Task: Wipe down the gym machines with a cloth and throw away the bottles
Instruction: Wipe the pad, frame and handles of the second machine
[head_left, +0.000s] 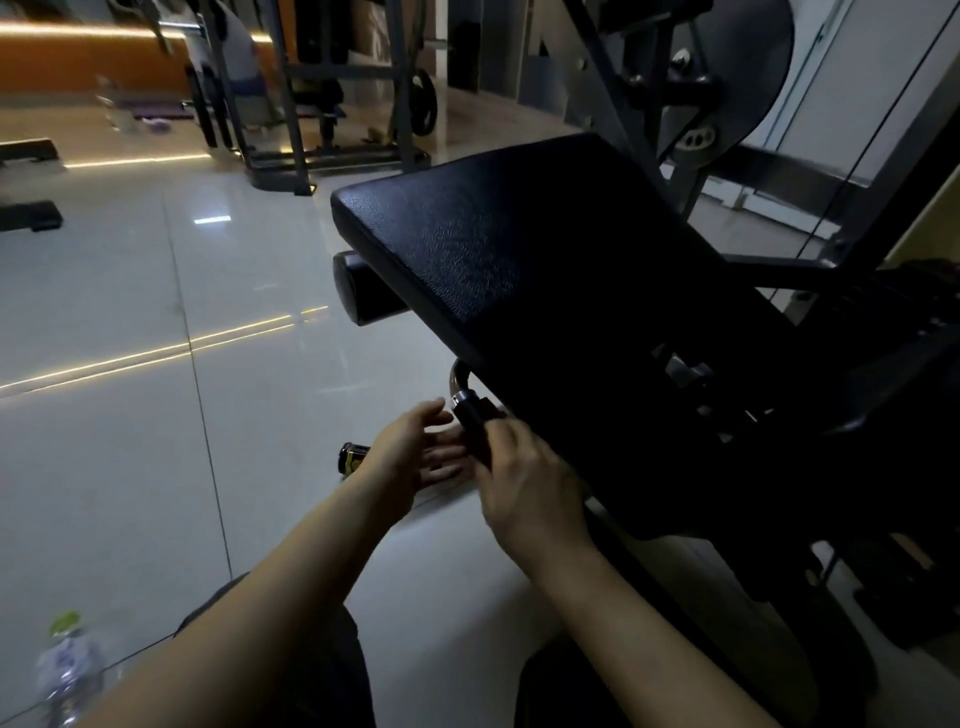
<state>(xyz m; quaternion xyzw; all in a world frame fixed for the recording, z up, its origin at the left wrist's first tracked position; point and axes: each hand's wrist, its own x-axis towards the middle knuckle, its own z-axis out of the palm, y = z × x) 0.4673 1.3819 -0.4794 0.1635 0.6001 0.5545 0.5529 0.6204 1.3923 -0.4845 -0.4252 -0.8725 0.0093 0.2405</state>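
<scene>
A gym machine with a large black padded seat (524, 249) fills the right half of the view. A black handle grip (475, 428) on a chrome bar hangs below the pad's near edge. My right hand (524, 488) grips the lower part of that handle. My left hand (410, 447) is beside it with fingers straight, fingertips close to the handle. A small dark can (352, 457) lies on the floor just left of my left hand. A clear plastic bottle with a green cap (67, 665) sits at the bottom left. No cloth shows.
Glossy pale floor tiles (156, 312) spread to the left. A squat rack (311, 104) stands at the back, with another blurred clear bottle (111, 106) far left. Black steps (28, 182) sit at the left edge. The machine's frame and wheel (727, 104) rise at the right.
</scene>
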